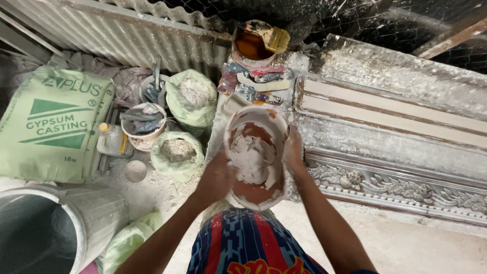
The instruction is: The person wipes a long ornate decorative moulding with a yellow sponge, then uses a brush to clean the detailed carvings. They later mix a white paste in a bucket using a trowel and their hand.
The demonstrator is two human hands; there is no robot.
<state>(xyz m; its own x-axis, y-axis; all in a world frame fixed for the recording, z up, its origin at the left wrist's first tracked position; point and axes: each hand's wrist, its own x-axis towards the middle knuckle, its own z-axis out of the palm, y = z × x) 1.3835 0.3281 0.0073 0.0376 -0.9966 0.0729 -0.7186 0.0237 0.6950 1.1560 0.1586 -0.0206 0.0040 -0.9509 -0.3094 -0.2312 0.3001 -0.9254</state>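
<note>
so both hands are gripping the rubber mixing bowl by its rim, left hand and right hand squeezing it in from opposite sides, held over the lap beside the ornate cornice mould. dried plaster flakes are sitting cracked inside, so flexing the rim evenly all round looks like the way to pop them loose.
</note>
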